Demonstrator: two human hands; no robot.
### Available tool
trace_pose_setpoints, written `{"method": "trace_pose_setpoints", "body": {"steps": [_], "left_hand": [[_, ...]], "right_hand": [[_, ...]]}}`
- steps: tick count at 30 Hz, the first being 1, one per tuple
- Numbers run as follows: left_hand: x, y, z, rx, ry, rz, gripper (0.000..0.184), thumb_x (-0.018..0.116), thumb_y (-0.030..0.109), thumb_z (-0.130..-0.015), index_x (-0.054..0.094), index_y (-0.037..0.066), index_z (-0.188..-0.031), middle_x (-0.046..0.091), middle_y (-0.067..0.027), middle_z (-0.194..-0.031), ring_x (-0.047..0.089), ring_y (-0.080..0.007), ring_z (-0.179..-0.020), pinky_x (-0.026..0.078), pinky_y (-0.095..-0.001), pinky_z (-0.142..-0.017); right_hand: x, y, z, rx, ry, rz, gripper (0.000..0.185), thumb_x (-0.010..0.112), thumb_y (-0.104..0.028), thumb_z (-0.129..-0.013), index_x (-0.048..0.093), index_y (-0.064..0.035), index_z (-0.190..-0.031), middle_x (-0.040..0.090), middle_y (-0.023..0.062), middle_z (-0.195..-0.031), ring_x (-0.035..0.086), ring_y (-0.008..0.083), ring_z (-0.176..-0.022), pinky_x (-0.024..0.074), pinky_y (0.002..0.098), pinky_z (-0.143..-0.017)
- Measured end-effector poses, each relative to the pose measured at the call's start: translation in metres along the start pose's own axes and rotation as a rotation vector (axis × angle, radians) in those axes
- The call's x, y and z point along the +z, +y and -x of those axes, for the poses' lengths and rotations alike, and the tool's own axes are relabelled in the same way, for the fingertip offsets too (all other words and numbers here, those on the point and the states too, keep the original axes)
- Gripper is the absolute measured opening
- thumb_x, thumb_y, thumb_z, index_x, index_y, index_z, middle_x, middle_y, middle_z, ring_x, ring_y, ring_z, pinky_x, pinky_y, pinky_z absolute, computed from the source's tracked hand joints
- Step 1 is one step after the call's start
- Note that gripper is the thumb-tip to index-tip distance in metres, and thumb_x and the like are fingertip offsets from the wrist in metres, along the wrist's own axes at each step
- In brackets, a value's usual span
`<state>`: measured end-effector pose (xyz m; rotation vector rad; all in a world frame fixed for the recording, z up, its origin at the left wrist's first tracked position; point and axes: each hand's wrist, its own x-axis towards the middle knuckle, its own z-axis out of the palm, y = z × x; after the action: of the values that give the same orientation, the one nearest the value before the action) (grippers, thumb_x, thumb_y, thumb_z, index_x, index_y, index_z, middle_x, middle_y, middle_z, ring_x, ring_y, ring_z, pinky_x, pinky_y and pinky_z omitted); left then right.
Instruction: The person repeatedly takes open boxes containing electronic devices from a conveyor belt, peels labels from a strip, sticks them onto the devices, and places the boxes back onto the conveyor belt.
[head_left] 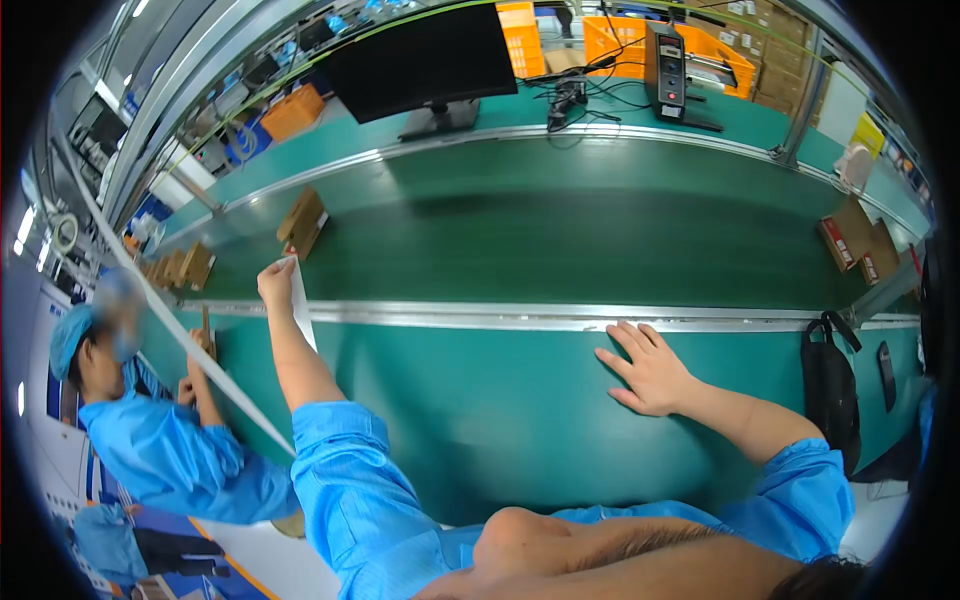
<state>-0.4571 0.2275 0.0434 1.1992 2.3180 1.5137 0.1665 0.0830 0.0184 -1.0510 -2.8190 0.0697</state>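
My left hand (pixel 277 283) is raised over the metal rail at the belt's near edge, its fingers pinched together. From it hangs a thin white sheet (pixel 300 302), narrow and seen nearly edge-on; whether it is paper or plastic I cannot tell. Just beyond those fingers an open brown cardboard box (pixel 303 224) stands on the green conveyor belt (pixel 560 220). My right hand (pixel 648 372) lies with fingers spread on the green tabletop (pixel 500 400), fingertips close to the rail, holding nothing.
A co-worker in blue (pixel 180 440) sits to the left, near several small boxes (pixel 185 268). Open boxes (pixel 858 240) are on the belt's right end. A black bag (pixel 830 390) lies at the right. Behind the belt stand a monitor (pixel 420 60) and a black device (pixel 667 75).
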Motion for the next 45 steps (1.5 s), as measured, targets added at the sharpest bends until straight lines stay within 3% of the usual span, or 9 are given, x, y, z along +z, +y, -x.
{"method": "trace_pose_setpoints", "body": {"steps": [5,12,18,21,29,32,39,41,45], "left_hand": [[0.039,-0.053,-0.073,0.076,0.013,-0.096,0.027,0.075,0.026,-0.069,0.069,0.002,-0.08,0.063,-0.0094,-0.092,0.056,-0.0168,-0.078,0.045,-0.0315,-0.073],[0.068,-0.035,-0.089,-0.107,-0.019,0.742,0.029,0.07,0.011,-0.076,0.063,-0.004,-0.1,0.064,-0.0077,-0.096,0.06,-0.0155,-0.084,0.047,-0.0273,-0.073],[0.082,-0.031,-0.086,0.059,-0.018,0.098,0.024,0.072,0.017,-0.072,0.069,-0.003,-0.084,0.066,-0.0095,-0.074,0.061,-0.0179,-0.067,0.048,-0.0303,-0.065],[0.087,0.018,-0.037,0.234,0.034,-0.493,0.024,0.067,0.03,-0.07,0.072,0.012,-0.085,0.066,-0.0178,-0.08,0.064,-0.0343,-0.08,0.049,-0.0407,-0.076],[0.103,0.144,0.134,0.331,-0.048,-0.244,0.027,0.065,0.029,-0.073,0.07,0.003,-0.078,0.064,-0.0199,-0.07,0.063,-0.0373,-0.071,0.048,-0.0426,-0.066],[0.092,0.177,0.223,0.306,-0.21,0.038,0.023,0.067,0.018,-0.073,0.063,-0.001,-0.062,0.058,-0.0095,-0.051,0.055,-0.0136,-0.049,0.044,-0.0339,-0.049],[-0.003,0.228,0.366,0.045,-0.746,0.557,0.017,0.062,0.006,-0.08,0.066,-0.005,-0.093,0.066,-0.0063,-0.078,0.059,-0.0105,-0.066,0.047,-0.0243,-0.061],[-0.026,0.229,0.378,-0.042,-0.792,0.666,0.016,0.063,0.008,-0.08,0.066,-0.004,-0.09,0.066,-0.0073,-0.078,0.06,-0.011,-0.065,0.048,-0.0242,-0.059],[-0.031,0.216,0.408,-0.123,-0.81,0.72,0.013,0.064,0.01,-0.08,0.066,-0.002,-0.085,0.066,-0.0087,-0.077,0.06,-0.0116,-0.062,0.047,-0.0239,-0.056]], "right_hand": [[-0.002,0.0,-0.004,0.006,-0.051,0.014,0.056,0.052,-0.04,-0.081,0.045,-0.0086,-0.127,0.035,0.0241,-0.132,0.032,0.0378,-0.124,0.0257,0.0504,-0.101],[-0.005,-0.001,-0.01,0.04,-0.125,-0.004,0.056,0.054,-0.039,-0.081,0.044,-0.0107,-0.128,0.033,0.0225,-0.135,0.031,0.0376,-0.125,0.0249,0.0507,-0.102],[-0.006,-0.001,-0.007,0.036,-0.109,0.004,0.055,0.052,-0.04,-0.082,0.044,-0.011,-0.128,0.033,0.0224,-0.135,0.031,0.0373,-0.125,0.0243,0.0505,-0.102],[-0.006,-0.001,-0.005,0.03,-0.088,0.008,0.055,0.052,-0.04,-0.082,0.044,-0.0108,-0.128,0.034,0.0226,-0.134,0.031,0.037,-0.125,0.0244,0.0506,-0.102],[0.004,0.0,0.004,0.002,0.058,-0.001,0.054,0.051,-0.04,-0.083,0.045,-0.0095,-0.127,0.037,0.0222,-0.131,0.033,0.0364,-0.124,0.0256,0.0501,-0.102],[0.01,0.0,0.007,0.001,0.125,-0.037,0.051,0.051,-0.039,-0.084,0.046,-0.0082,-0.124,0.037,0.022,-0.131,0.033,0.037,-0.123,0.0261,0.0497,-0.102],[-0.017,-0.061,0.04,-0.411,0.919,-0.086,0.023,0.063,-0.012,-0.064,0.06,-0.0042,-0.086,0.057,0.013,-0.094,0.057,0.0273,-0.086,0.0479,0.0382,-0.071],[-0.021,-0.101,0.045,-0.544,0.739,-0.087,0.019,0.057,-0.011,-0.07,0.061,0.0004,-0.084,0.059,0.0163,-0.091,0.058,0.0281,-0.089,0.0501,0.0346,-0.078],[0.001,-0.133,0.005,-0.107,0.565,0.29,0.037,0.049,-0.018,-0.078,0.059,0.0057,-0.105,0.056,0.025,-0.111,0.05,0.0373,-0.111,0.04,0.0411,-0.096]]}}
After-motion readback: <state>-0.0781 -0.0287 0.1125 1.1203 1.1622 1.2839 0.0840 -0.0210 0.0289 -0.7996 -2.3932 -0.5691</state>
